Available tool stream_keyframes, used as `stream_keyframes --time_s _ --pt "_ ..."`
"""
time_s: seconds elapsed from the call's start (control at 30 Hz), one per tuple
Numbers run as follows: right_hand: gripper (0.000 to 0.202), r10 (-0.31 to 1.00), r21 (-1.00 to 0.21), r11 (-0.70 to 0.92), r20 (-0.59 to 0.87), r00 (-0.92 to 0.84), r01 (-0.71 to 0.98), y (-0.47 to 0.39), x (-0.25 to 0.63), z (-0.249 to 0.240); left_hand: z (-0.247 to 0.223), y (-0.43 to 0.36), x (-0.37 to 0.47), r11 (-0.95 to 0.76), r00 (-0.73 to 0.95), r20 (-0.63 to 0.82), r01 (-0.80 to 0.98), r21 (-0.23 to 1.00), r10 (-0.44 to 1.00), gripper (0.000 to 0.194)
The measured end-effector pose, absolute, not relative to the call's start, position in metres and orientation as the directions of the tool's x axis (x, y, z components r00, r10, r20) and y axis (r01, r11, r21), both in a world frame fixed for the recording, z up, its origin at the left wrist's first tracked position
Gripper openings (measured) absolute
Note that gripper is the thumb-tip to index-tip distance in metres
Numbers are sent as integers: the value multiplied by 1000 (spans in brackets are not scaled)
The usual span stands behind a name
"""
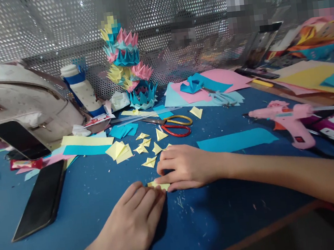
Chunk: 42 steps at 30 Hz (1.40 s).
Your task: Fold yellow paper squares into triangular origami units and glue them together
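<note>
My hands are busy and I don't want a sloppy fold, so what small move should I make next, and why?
I'd probably press along the small yellow paper to sharpen its crease. Your left hand and right hand already meet at it low over the table, and the yellow pieces beyond look folded to points.

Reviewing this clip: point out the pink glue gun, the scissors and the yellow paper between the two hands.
Pink glue gun (295, 118): head view, upper handle.
Scissors (163, 122): head view, near the pivot.
Yellow paper (163, 186): head view, uncovered part by the fingertips.
</note>
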State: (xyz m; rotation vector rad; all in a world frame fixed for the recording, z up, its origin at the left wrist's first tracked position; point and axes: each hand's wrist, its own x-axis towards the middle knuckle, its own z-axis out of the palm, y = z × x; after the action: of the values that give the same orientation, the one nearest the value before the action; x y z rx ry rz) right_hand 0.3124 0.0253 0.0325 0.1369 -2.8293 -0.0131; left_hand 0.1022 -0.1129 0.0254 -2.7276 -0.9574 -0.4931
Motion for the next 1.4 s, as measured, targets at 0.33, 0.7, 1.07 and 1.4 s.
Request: stream_keyframes --time_s 0.33,0.7,1.07,1.4 --pt "36 -52 79 996 304 -951 -29 12 303 25 23 -110 102 -781 703 464 624 -39 539 35" --pt "27 145 -13 989 18 -989 145 -3 318 61 20 -113 96 -778 725 416 625 -61 549 37" --pt "17 113 12 993 5 -994 113 -6 318 61 26 -119 105 -674 735 332 677 -296 592 39" --pt "42 99 -15 995 299 -949 99 10 311 28 23 -101 96 -635 548 442 769 66 710 18"
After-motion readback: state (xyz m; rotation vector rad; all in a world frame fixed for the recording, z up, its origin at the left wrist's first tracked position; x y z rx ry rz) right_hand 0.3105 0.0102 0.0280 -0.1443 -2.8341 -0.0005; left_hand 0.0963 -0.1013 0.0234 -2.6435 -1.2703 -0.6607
